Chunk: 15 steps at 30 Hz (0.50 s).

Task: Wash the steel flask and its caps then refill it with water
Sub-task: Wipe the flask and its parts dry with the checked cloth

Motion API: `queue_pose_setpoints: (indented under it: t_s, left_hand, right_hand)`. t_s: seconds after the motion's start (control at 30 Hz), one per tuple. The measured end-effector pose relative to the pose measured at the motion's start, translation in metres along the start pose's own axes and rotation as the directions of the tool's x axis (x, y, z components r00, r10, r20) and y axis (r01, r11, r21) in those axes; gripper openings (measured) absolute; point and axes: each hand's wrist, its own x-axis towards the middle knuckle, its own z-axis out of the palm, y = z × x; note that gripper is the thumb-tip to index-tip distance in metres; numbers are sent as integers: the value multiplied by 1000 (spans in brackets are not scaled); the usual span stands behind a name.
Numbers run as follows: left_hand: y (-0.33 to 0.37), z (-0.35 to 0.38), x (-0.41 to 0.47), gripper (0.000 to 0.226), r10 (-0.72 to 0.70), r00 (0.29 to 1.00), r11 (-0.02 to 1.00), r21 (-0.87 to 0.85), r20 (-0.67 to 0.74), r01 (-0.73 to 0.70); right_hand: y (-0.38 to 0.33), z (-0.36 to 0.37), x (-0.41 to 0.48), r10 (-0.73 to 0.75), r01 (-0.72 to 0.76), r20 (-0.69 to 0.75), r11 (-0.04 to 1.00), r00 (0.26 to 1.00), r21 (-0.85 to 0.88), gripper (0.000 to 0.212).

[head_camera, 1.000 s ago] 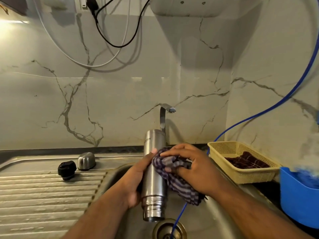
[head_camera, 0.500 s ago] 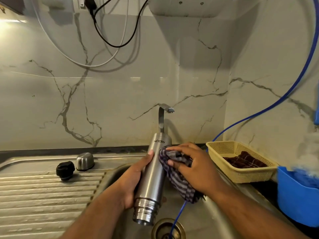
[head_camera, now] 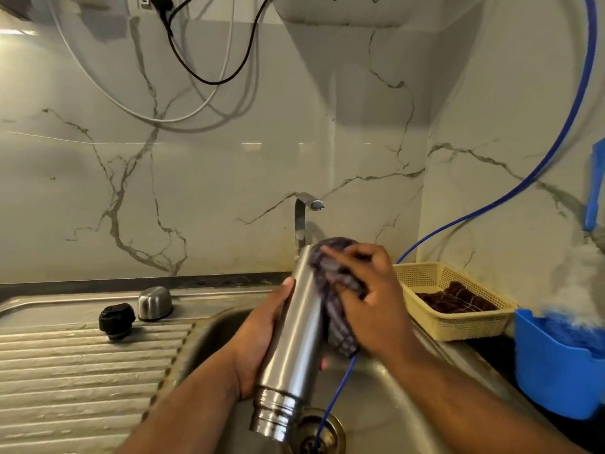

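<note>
Since the last look, our right hand (head_camera: 370, 306) has slid the checked cloth (head_camera: 330, 280) up to the base end of the steel flask (head_camera: 294, 339), with fingers bunched round the cloth. Our left hand (head_camera: 258, 339) wraps the flask's middle.

Flask: brushed steel, uncapped, tilted mouth-down over the sink (head_camera: 212, 335), its ridged neck just above the drain (head_camera: 327, 430).

Black cap (head_camera: 117, 320) and steel cap (head_camera: 154, 303) sit side by side on the ribbed drainboard (head_camera: 82, 371).

Tap (head_camera: 302, 217) stands behind, against a veined marble wall. Yellow basket (head_camera: 458, 326) is to the right. Blue tube (head_camera: 339, 381) runs into the drain.
</note>
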Motion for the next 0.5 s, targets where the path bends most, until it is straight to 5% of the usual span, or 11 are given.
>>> queue_pose_setpoints:
  t_s: [0.07,0.13,0.17,0.2,0.27,0.33,0.4,0.5]
  left_hand:
    - [1,-16,2,48,47,997,997,-52,-65,-50]
    - [0,-32,7,59,128,985,991,-12,-116,-131]
    - [-1,-33,4,78,166,975,985,67,-149,-157]
    - [-3,-30,4,89,178,975,978,130,-134,-161]
    - [-3,-14,-3,87,91,995,969,234,-43,-79]
    - [-9,-13,-8,79,88,996,952,291,30,-93]
    - [-9,-16,-5,66,126,992,945,305,0,-120]
    - [-2,-13,2,45,191,978,951,262,-85,-163]
  right_hand:
    - [-22,14,-21,-260,258,329,965,908,51,62]
    - [-29,20,-30,-441,480,573,872,691,91,58]
    - [-26,19,-23,-440,495,586,866,681,75,57]
    - [-20,17,-14,-386,436,518,900,763,29,56]
    - [-3,9,8,-153,174,215,981,965,-84,54]
    - [11,4,12,-25,30,35,989,999,-148,51]
    - [7,5,-4,-68,103,227,984,971,-146,52]
    - [-7,7,-20,-296,364,538,931,789,-23,55]
